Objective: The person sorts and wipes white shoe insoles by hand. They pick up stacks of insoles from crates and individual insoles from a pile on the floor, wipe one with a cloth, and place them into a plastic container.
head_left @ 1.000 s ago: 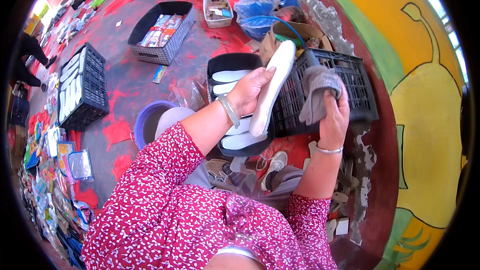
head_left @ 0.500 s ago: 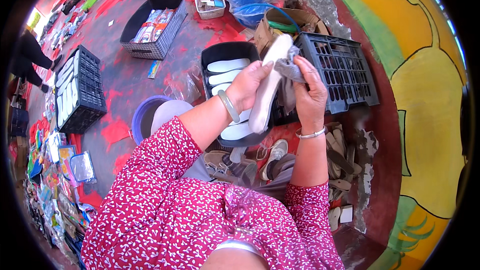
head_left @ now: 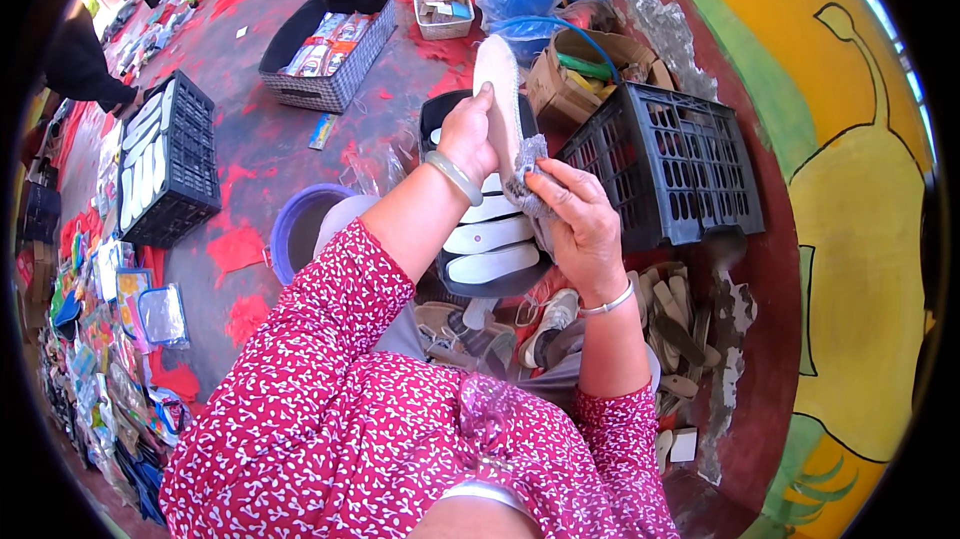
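My left hand (head_left: 470,134) grips a white shoe sole (head_left: 498,89) and holds it upright over a black tub (head_left: 432,119) that has more white soles (head_left: 490,239) lying in it. My right hand (head_left: 575,224) presses a grey cloth (head_left: 528,179) against the lower part of the held sole. A pale bangle sits on my left wrist and a thin bracelet on my right. Both arms wear red sleeves with a white pattern.
A black slatted crate (head_left: 670,164) stands right of the tub. Another black crate with soles (head_left: 165,159) is at left, a grey basket (head_left: 325,44) farther off, a blue bucket (head_left: 300,234) near my elbow. Worn sandals (head_left: 670,309) lie below. A painted wall is at right.
My right hand has brought the grey cloth from over the slatted crate across to the sole. The sole has been tilted more upright in my left hand.
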Available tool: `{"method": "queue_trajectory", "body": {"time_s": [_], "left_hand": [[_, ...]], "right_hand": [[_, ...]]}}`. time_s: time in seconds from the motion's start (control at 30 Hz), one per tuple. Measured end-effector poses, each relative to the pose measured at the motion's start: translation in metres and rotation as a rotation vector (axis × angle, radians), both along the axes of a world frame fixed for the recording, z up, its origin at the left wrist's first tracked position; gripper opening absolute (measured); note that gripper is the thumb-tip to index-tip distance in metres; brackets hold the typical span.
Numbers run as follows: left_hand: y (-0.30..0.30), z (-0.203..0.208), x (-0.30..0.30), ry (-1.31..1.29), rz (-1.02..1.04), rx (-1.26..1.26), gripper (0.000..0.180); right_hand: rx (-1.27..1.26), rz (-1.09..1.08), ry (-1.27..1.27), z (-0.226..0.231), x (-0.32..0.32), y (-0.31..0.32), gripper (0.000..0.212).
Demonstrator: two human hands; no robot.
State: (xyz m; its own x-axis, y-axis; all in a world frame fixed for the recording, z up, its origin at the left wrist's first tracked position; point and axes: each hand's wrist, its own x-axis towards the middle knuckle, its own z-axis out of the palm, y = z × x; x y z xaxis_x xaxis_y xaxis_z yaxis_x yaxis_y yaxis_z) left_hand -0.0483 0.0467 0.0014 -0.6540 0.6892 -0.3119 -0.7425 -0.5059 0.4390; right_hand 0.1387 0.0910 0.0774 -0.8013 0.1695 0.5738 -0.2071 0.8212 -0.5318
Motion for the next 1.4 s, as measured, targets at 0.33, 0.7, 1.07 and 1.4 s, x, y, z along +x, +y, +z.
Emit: {"method": "queue_trajectory", "body": {"time_s": [0.33,0.7,1.07,1.4], "left_hand": [[0.002,0.007,-0.003,-0.203,0.023,-0.068,0.035],[-0.004,0.012,0.000,-0.121,0.002,-0.050,0.034],[-0.002,0.033,0.061,0.444,-0.264,-0.080,0.025],[0.004,0.019,0.045,0.426,-0.055,-0.005,0.021]], "right_hand": [[0.370,-0.094,0.199,-0.041,-0.002,-0.028,0.029],[-0.273,-0.214,0.056,-0.033,0.010,0.015,0.038],[-0.852,-0.205,0.414,0.005,0.001,0.053,0.033],[-0.313,-0.152,0.112,-0.016,-0.008,0.025,0.041]]}}
